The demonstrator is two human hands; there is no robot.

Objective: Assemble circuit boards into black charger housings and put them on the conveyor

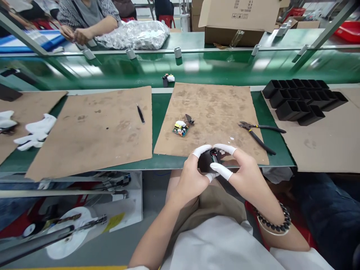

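Note:
Both hands hold a small black plastic housing at the table's front edge, with wires and small parts showing in its open end. My left hand wraps the housing from the left, white finger cots on its fingertips. From the right, my right hand pinches the open end, thumb and a finger in white cots. Beyond them on the cardboard mat lies a small circuit board with a black connector piece beside it. Cutting pliers rest at the mat's right edge, jaws pointing left.
Black open housings stand in rows at the right. A second mat at the left carries a black tweezers-like tool; white gloves lie farther left. A small assembly sits on the conveyor's near edge. Another person's hands work across the line.

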